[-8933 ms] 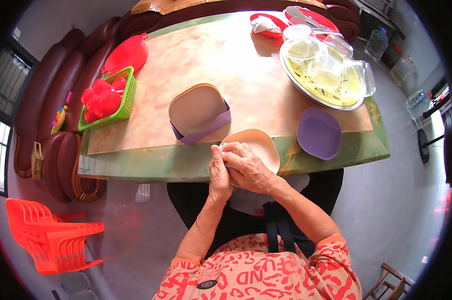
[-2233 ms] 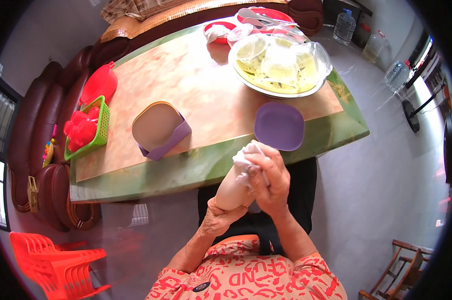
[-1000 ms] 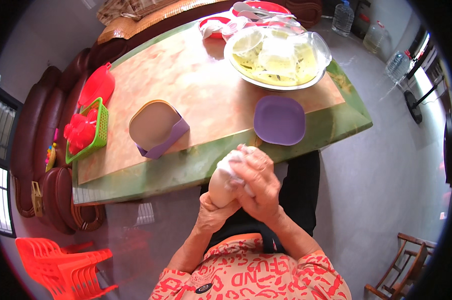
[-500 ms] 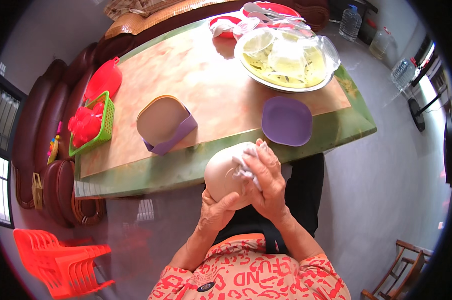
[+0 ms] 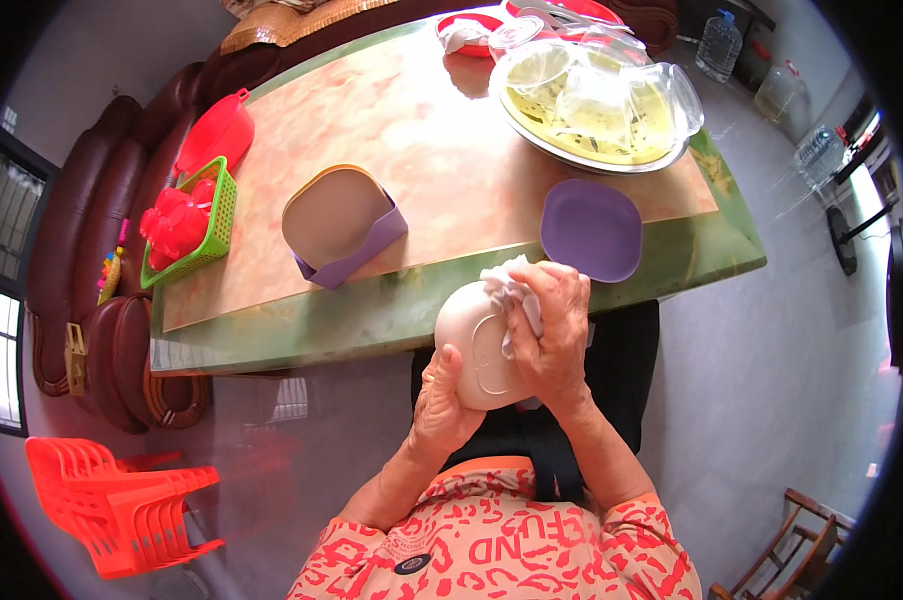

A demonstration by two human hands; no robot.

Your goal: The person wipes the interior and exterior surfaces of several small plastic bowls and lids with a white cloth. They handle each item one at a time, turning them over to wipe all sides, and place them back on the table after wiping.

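Observation:
A cream, rounded-square plate (image 5: 468, 335) is held over my lap just off the table's front edge, its underside with a raised ring turned up. My left hand (image 5: 445, 405) grips its lower left side, thumb on top. Bunched in my right hand (image 5: 559, 325) is a white cloth (image 5: 512, 295), pressed against the plate's upper right rim. Beyond that hand, a purple rounded-square plate (image 5: 591, 230) lies on the table near the edge. Further left stands a purple holder (image 5: 356, 252) with plates of a similar shape in it, a beige one (image 5: 333, 222) facing me.
A big basin (image 5: 591, 145) with clear plastic containers stands at the back right of the table (image 5: 301, 335). On the left are a green basket (image 5: 218, 225) with red items and a red basin (image 5: 218, 130). Stacked red chairs (image 5: 121, 505) stand on the floor, lower left.
The plate has tilted so more of its underside ring shows. My right hand and the cloth have shifted to the plate's upper right rim. The whole view has moved slightly.

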